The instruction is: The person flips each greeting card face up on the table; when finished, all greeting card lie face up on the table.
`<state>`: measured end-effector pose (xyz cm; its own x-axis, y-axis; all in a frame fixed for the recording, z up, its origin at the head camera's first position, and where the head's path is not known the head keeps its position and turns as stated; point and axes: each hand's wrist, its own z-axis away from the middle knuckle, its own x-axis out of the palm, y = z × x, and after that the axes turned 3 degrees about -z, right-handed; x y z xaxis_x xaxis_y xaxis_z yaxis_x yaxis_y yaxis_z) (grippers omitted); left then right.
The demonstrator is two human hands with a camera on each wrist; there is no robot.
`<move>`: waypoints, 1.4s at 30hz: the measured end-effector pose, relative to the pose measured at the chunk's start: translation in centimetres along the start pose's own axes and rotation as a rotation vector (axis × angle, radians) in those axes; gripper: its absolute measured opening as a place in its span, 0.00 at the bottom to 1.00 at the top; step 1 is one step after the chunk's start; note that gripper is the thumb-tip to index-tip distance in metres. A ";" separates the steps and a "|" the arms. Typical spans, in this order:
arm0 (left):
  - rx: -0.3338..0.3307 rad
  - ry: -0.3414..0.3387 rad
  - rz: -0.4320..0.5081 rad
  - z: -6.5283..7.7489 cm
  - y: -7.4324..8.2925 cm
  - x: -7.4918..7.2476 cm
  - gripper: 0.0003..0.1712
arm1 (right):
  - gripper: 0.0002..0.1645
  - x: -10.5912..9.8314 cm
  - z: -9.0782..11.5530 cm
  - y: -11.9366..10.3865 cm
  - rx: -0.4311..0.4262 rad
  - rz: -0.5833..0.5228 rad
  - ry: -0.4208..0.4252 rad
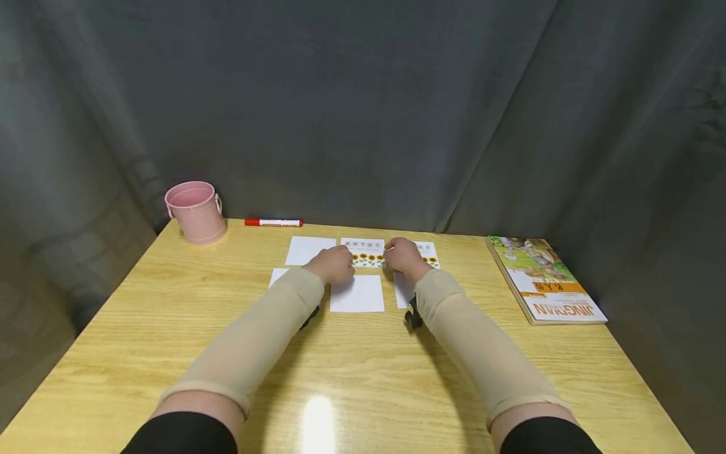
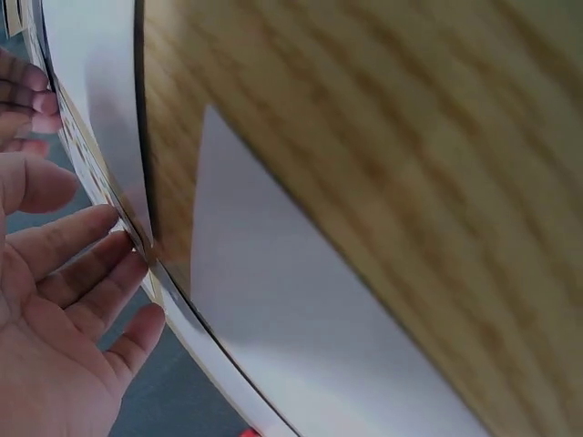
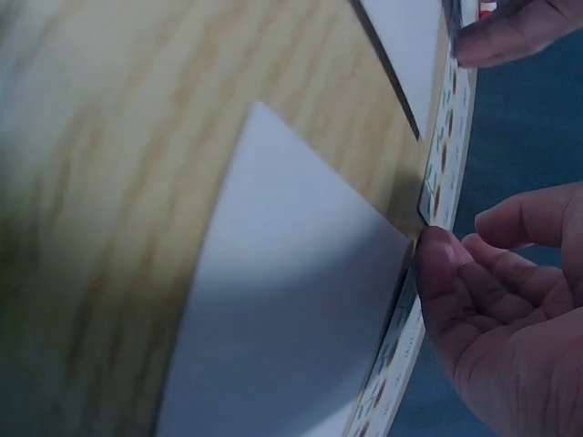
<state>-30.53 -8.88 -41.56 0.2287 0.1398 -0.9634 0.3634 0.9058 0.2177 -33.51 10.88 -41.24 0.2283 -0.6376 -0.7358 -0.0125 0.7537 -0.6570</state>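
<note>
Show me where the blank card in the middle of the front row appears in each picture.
Head: the blank card lies below centre.
Left wrist: blank card at upper left, cut by the top edge.
Right wrist: blank card at upper right, likewise cut.
Shared landmark: the left hand, in all three.

I see the left hand [image 1: 334, 265] covering the upper-left corner of the middle white card [image 1: 360, 295]. Around that card, the left sleeve [image 1: 249, 343] hides most of the nine-o'clock card [image 1: 277, 275], the right sleeve [image 1: 484, 350] part of the three-o'clock card [image 1: 403, 292], and the right hand [image 1: 407, 257] the left side of the two-o'clock card [image 1: 429, 252]. Fine print on the twelve-o'clock card [image 1: 363, 251] is too small to read. The table [image 1: 368, 378] is cut off at six.
</note>
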 end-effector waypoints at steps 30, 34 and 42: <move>-0.091 -0.124 -0.013 4.9 -7.7 -1.4 0.38 | 0.04 6.3 -0.8 -8.4 0.138 -0.716 -0.219; -0.085 -0.078 0.059 5.0 -8.0 -1.4 0.37 | 0.13 6.3 -0.7 -8.5 0.125 -0.764 -0.162; -0.022 0.077 0.228 5.1 -9.0 -1.0 0.35 | 0.19 7.3 -1.0 -8.6 0.101 -0.808 -0.035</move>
<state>-29.45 -19.24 -41.77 0.2333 0.3712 -0.8988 0.2905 0.8555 0.4287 -32.68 -0.39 -41.14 0.1600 -0.9865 -0.0338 0.2564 0.0746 -0.9637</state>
